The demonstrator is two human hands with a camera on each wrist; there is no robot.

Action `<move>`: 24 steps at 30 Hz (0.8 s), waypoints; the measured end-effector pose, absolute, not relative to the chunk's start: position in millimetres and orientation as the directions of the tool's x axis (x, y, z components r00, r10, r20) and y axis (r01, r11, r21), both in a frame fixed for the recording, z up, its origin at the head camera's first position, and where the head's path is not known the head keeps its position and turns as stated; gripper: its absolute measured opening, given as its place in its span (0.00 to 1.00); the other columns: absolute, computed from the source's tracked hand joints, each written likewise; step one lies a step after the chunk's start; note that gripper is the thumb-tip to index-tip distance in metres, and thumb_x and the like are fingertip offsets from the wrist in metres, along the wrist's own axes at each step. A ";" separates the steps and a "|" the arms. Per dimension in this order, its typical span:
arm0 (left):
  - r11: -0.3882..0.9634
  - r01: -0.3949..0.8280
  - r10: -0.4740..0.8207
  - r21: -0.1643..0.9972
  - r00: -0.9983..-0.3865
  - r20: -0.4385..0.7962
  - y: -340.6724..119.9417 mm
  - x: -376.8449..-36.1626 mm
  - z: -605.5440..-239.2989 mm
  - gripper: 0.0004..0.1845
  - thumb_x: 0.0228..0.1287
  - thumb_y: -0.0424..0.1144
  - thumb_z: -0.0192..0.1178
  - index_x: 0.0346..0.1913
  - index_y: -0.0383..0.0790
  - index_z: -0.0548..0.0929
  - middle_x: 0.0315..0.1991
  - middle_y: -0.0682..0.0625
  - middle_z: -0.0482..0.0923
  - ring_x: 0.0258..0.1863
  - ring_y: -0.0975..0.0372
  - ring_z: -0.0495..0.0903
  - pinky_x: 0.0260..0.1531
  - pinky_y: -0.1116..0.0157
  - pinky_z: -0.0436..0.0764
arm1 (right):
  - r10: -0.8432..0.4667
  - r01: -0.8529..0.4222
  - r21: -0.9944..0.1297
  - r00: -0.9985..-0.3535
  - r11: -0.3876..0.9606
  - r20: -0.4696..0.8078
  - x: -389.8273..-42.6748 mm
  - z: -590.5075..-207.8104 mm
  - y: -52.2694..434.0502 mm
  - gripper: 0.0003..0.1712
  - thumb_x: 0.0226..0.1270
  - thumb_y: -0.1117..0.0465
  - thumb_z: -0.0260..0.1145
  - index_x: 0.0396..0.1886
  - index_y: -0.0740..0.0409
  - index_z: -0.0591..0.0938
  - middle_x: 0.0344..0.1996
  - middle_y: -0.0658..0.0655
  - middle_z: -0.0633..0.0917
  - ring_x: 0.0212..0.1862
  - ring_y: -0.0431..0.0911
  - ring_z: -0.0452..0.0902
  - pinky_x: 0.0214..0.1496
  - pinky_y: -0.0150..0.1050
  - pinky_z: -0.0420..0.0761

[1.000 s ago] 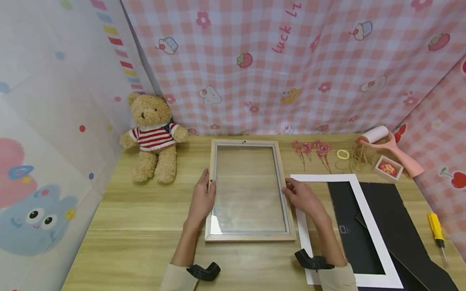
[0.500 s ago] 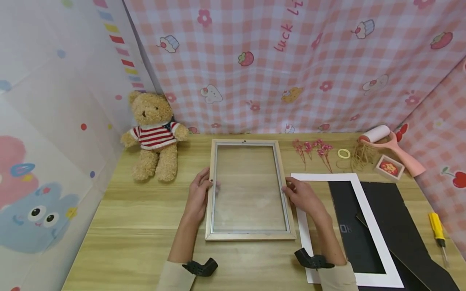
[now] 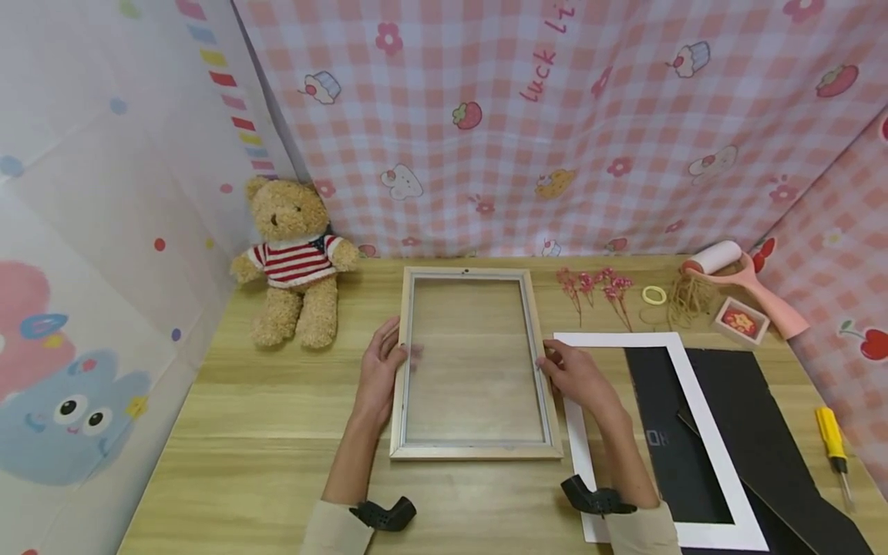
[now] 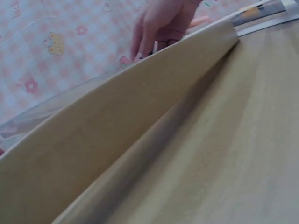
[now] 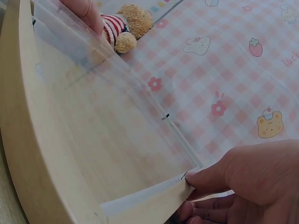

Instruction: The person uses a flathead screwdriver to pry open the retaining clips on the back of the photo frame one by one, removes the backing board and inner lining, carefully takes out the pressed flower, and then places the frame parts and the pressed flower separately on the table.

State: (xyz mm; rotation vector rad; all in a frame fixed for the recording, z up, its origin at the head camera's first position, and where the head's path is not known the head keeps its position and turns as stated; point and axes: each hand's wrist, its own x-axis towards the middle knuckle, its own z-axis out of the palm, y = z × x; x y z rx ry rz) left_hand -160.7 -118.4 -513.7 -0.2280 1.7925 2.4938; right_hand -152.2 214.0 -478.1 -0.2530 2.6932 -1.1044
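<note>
A wooden table (image 3: 277,416) sits boxed in by pink checked cloth and, at nine o'clock, a pale cartoon sheet. One teddy bear (image 3: 293,262) sits at ten o'clock. One picture frame (image 3: 472,447) with a clear pane lies flat at the centre. The left hand (image 3: 380,370) holds its left rail, thumb over the inner edge; the fingers beneath are hidden, and the left wrist view shows mostly blurred wood. The right hand (image 3: 576,374) grips the right rail, thumb curled on the corner in the right wrist view. At three o'clock one white mat (image 3: 683,370) is cut off by the bottom edge, with black boards (image 3: 756,432) whose count is unclear. At one o'clock lie pink dried flowers (image 3: 597,289), one yellow ring (image 3: 653,294), twine (image 3: 689,299), one small box (image 3: 740,321) and one roller (image 3: 735,270). One screwdriver (image 3: 831,443) lies at four o'clock.
</note>
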 end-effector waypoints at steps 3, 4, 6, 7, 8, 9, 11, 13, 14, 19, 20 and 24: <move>-0.261 -0.100 -0.073 0.960 -0.990 -0.123 -114.0 -159.6 -516.2 0.31 0.83 0.26 0.53 0.84 0.35 0.65 0.79 0.31 0.69 0.51 0.62 0.89 0.46 0.71 0.85 | -0.246 -0.085 -0.706 -0.961 0.703 -0.129 -152.3 -478.2 214.3 0.25 0.86 0.65 0.61 0.71 0.81 0.74 0.42 0.70 0.88 0.31 0.47 0.82 0.32 0.39 0.80; -0.242 -0.093 -0.082 0.966 -0.990 -0.116 -112.6 -159.0 -516.3 0.30 0.84 0.27 0.53 0.83 0.35 0.66 0.79 0.31 0.70 0.55 0.62 0.88 0.49 0.72 0.84 | -0.250 -0.090 -0.705 -0.960 0.703 -0.126 -152.5 -478.1 214.3 0.25 0.86 0.65 0.61 0.71 0.81 0.74 0.42 0.70 0.88 0.31 0.47 0.82 0.32 0.39 0.80; -0.194 -0.082 -0.100 0.977 -0.990 -0.103 -110.3 -157.6 -516.7 0.26 0.85 0.29 0.54 0.80 0.35 0.70 0.76 0.31 0.75 0.61 0.58 0.86 0.57 0.72 0.81 | -0.256 -0.102 -0.701 -0.959 0.706 -0.119 -152.5 -478.4 214.5 0.25 0.86 0.65 0.61 0.70 0.81 0.74 0.41 0.70 0.88 0.31 0.46 0.81 0.33 0.39 0.80; -0.171 -0.076 -0.106 0.982 -0.990 -0.095 -109.5 -156.6 -516.5 0.24 0.85 0.31 0.54 0.78 0.34 0.72 0.73 0.31 0.78 0.62 0.55 0.86 0.60 0.71 0.80 | -0.260 -0.109 -0.699 -0.959 0.707 -0.113 -152.5 -478.6 214.5 0.25 0.86 0.65 0.61 0.70 0.81 0.74 0.41 0.69 0.88 0.31 0.46 0.81 0.33 0.39 0.79; -0.149 -0.069 -0.114 0.986 -0.990 -0.087 -108.7 -155.8 -516.5 0.21 0.86 0.32 0.54 0.75 0.33 0.75 0.70 0.31 0.81 0.62 0.52 0.86 0.63 0.69 0.79 | -0.264 -0.116 -0.698 -0.958 0.707 -0.108 -152.5 -478.9 214.8 0.25 0.86 0.65 0.61 0.70 0.81 0.75 0.40 0.69 0.88 0.30 0.45 0.80 0.33 0.39 0.79; -0.124 -0.060 -0.118 0.990 -0.990 -0.074 -107.9 -154.9 -516.5 0.19 0.86 0.33 0.54 0.72 0.32 0.77 0.66 0.31 0.84 0.62 0.50 0.87 0.66 0.67 0.78 | -0.268 -0.121 -0.699 -0.958 0.705 -0.104 -152.6 -479.3 215.0 0.25 0.85 0.65 0.61 0.70 0.81 0.75 0.40 0.68 0.88 0.30 0.45 0.80 0.33 0.39 0.79; -0.078 -0.031 -0.124 0.996 -0.991 -0.040 -107.1 -153.0 -517.9 0.16 0.88 0.36 0.52 0.66 0.30 0.80 0.61 0.30 0.87 0.61 0.45 0.88 0.71 0.61 0.78 | -0.277 -0.131 -0.703 -0.956 0.699 -0.097 -152.8 -480.1 215.2 0.25 0.85 0.66 0.61 0.70 0.82 0.75 0.39 0.68 0.88 0.29 0.43 0.79 0.32 0.38 0.78; -0.028 -0.014 -0.139 1.000 -0.990 -0.018 -106.6 -152.8 -522.0 0.17 0.89 0.42 0.52 0.61 0.32 0.84 0.63 0.33 0.87 0.64 0.46 0.87 0.74 0.56 0.77 | -0.282 -0.138 -0.708 -0.955 0.693 -0.091 -152.9 -480.3 215.6 0.25 0.85 0.66 0.61 0.70 0.82 0.75 0.39 0.68 0.88 0.29 0.43 0.78 0.32 0.38 0.78; 0.000 -0.006 -0.146 1.000 -0.989 -0.006 -106.6 -153.3 -525.9 0.19 0.89 0.46 0.53 0.59 0.34 0.86 0.67 0.35 0.85 0.68 0.47 0.84 0.76 0.55 0.76 | -0.283 -0.140 -0.708 -0.955 0.692 -0.088 -152.8 -480.4 215.8 0.25 0.85 0.66 0.61 0.70 0.82 0.75 0.39 0.68 0.88 0.29 0.43 0.78 0.31 0.38 0.78; 0.077 0.025 -0.133 0.997 -0.991 0.035 -106.2 -155.9 -533.8 0.21 0.88 0.51 0.55 0.61 0.36 0.86 0.86 0.36 0.60 0.87 0.44 0.59 0.86 0.50 0.61 | -0.276 -0.138 -0.703 -0.957 0.698 -0.087 -152.7 -480.2 216.1 0.26 0.85 0.66 0.61 0.71 0.83 0.74 0.43 0.72 0.88 0.33 0.47 0.82 0.34 0.40 0.81; 0.079 0.035 -0.125 0.996 -0.991 0.045 -105.9 -155.5 -532.1 0.20 0.88 0.48 0.55 0.61 0.33 0.85 0.87 0.34 0.57 0.87 0.41 0.57 0.86 0.47 0.60 | -0.274 -0.134 -0.702 -0.958 0.700 -0.090 -152.8 -480.1 215.9 0.26 0.85 0.66 0.61 0.71 0.84 0.74 0.45 0.73 0.88 0.35 0.48 0.83 0.35 0.40 0.82; 0.070 0.026 -0.118 0.997 -0.992 0.034 -104.2 -154.9 -529.2 0.16 0.85 0.39 0.56 0.61 0.30 0.83 0.88 0.36 0.54 0.87 0.39 0.55 0.86 0.44 0.57 | -0.270 -0.122 -0.707 -0.957 0.697 -0.102 -152.8 -479.2 216.4 0.27 0.85 0.66 0.61 0.72 0.85 0.73 0.48 0.75 0.88 0.40 0.52 0.86 0.37 0.41 0.84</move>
